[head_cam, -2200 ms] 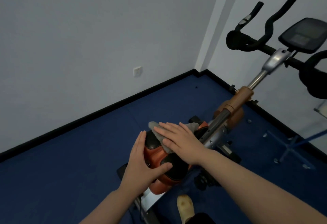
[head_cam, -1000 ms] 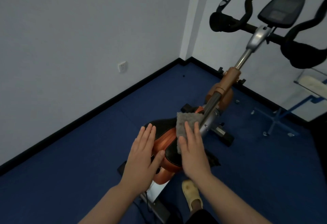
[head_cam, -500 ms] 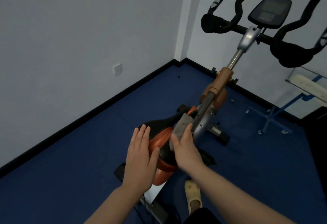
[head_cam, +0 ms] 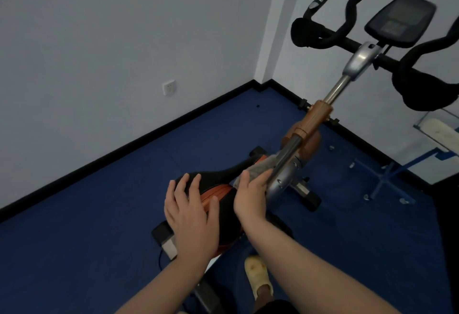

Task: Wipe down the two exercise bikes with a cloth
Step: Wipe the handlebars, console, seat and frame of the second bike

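Step in hand, as judged: wiping of the nose end of the black-and-orange padded bike saddle [head_cam: 218, 182], the first bike only being in view; no second bike is seen.

Left hand [head_cam: 191, 217] is laid flat on the saddle's rear, fingers [head_cam: 185, 185] straight and spread, nothing grasped; it appears to be used as a steadying hand.

Right hand [head_cam: 250, 197] is pressed on the grey fuzzy cloth [head_cam: 259, 168]; the thumb is extended along the cloth's near edge, the fingers seem extended over it toward the post, though whether the fingertips are curled round the cloth cannot be told, being hidden behind the hand.

The cloth is bunched just beyond the right fingertips, wedged between the saddle's narrow nose and the silver-grey metal frame post [head_cam: 285, 162], touching both; the left fingers lie well apart from it, across the saddle.

Beyond the fingers, up the post: an orange-brown plastic collar [head_cam: 315, 120], a chrome stem, then black curved handlebars [head_cam: 330, 30] and a dark console screen [head_cam: 400, 20], none yet under the cloth.

Next move, as judged: the cloth is to be freed from the gap beside the post and drawn either back over the saddle sides or upward along the post; a firmer hold on the cloth is called for, since a flat palm would let it snag or slip in the narrow gap; the left hand's bracing is needed while the saddle is pushed against.
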A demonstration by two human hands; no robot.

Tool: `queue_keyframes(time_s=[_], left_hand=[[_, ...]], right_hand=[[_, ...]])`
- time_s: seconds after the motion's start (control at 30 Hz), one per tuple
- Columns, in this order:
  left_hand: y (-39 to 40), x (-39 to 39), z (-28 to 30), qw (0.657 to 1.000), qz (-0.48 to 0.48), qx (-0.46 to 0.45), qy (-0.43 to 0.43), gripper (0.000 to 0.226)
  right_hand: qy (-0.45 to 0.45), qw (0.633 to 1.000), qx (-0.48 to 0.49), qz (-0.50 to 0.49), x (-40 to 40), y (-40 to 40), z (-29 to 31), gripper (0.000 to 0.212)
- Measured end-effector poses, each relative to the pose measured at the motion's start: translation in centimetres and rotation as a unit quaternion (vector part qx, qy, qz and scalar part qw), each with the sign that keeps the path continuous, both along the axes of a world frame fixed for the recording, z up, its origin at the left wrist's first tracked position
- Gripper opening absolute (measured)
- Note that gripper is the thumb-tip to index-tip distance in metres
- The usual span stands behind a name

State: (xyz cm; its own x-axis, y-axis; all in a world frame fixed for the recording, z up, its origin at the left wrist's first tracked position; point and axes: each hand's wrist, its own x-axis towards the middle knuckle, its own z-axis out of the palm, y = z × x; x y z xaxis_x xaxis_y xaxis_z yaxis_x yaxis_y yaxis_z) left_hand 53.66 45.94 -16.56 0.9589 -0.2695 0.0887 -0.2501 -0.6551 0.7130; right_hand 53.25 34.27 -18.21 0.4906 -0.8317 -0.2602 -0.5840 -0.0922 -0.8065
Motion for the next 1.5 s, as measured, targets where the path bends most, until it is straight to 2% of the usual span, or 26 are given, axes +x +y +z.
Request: queue_keyframes(time_s=[0.1, 0.17, 0.23, 0.3, 0.37, 0.43, 0.5, 0.57, 0.63, 0.7, 0.8, 0.83, 0.9, 1.0, 1.07, 1.13, 1.27, 1.4, 1.5], left_hand=[[0.0, 0.0, -0.2, 1.000, 0.020, -0.006, -0.018, 0.050], [0.0, -0.1, -0.1, 0.999, 0.025, -0.006, -0.021, 0.049], [-0.2, -0.1, 0.0, 0.999, 0.027, -0.008, -0.023, 0.048], [-0.2, -0.2, 0.0, 0.999, 0.034, -0.010, -0.024, 0.047], [-0.3, -0.3, 0.1, 0.998, 0.045, -0.021, -0.031, 0.044], [-0.5, -0.4, 0.1, 0.998, 0.053, -0.030, -0.033, 0.041], [-0.5, -0.4, 0.0, 0.997, 0.058, -0.024, -0.033, 0.041], [-0.4, -0.4, 0.0, 0.998, 0.059, -0.019, -0.032, 0.044], [-0.5, -0.4, 0.0, 0.998, 0.059, -0.020, -0.031, 0.045], [-0.5, -0.5, 0.1, 0.997, 0.065, -0.030, -0.028, 0.045], [-0.7, -0.7, 0.1, 0.995, 0.084, -0.054, -0.031, 0.044], [-0.8, -0.8, 0.0, 0.994, 0.088, -0.054, -0.032, 0.045], [-0.9, -1.1, 0.1, 0.994, 0.099, -0.041, -0.033, 0.046], [-1.0, -1.8, 0.0, 0.992, 0.121, -0.030, -0.036, 0.047], [-1.4, -2.3, -0.1, 0.989, 0.136, -0.039, -0.035, 0.047], [-1.6, -2.4, -0.2, 0.986, 0.154, -0.053, -0.035, 0.047], [-1.8, -2.6, -0.2, 0.980, 0.185, -0.055, -0.039, 0.045], [-2.0, -3.0, 0.0, 0.981, 0.188, -0.033, -0.038, 0.046], [-2.4, -3.1, -0.2, 0.979, 0.200, -0.034, -0.036, 0.045]], right_hand=[[-0.032, 0.995, -0.065, 0.068, -1.2, 0.2, -0.7, 0.074], [-0.038, 0.995, -0.060, 0.071, -0.6, -2.4, -1.0, 0.069], [-0.061, 0.994, -0.039, 0.084, 0.4, -5.8, -0.8, 0.057], [-0.055, 0.983, -0.090, 0.149, 0.1, -7.8, -0.4, 0.042], [-0.044, 0.937, -0.240, 0.252, -0.9, -8.6, -0.3, 0.034], [-0.047, 0.862, -0.338, 0.374, -1.2, -9.2, -0.3, 0.036], [-0.032, 0.832, -0.304, 0.463, 0.1, -10.3, 0.6, 0.041], [-0.013, 0.841, -0.214, 0.496, 1.7, -11.9, 1.6, 0.041], [0.030, 0.831, -0.184, 0.524, 2.8, -13.5, 2.2, 0.036], [0.051, 0.793, -0.230, 0.562, 3.2, -13.6, 2.6, 0.036], [0.027, 0.703, -0.322, 0.634, 3.8, -11.3, 2.6, 0.038], [0.018, 0.683, -0.338, 0.647, 4.1, -10.7, 2.6, 0.039], [0.016, 0.658, -0.318, 0.682, 4.9, -11.1, 2.7, 0.043], [0.068, 0.611, -0.235, 0.753, 5.7, -14.1, 3.1, 0.052], [0.085, 0.580, -0.226, 0.778, 6.2, -14.9, 3.3, 0.049], [0.082, 0.563, -0.232, 0.789, 7.1, -13.5, 3.2, 0.047], [0.071, 0.560, -0.229, 0.793, 8.0, -9.9, 2.7, 0.052], [0.077, 0.519, -0.194, 0.829, 8.1, -12.7, 2.8, 0.046], [0.090, 0.511, -0.198, 0.832, 8.7, -12.5, 2.8, 0.042]])
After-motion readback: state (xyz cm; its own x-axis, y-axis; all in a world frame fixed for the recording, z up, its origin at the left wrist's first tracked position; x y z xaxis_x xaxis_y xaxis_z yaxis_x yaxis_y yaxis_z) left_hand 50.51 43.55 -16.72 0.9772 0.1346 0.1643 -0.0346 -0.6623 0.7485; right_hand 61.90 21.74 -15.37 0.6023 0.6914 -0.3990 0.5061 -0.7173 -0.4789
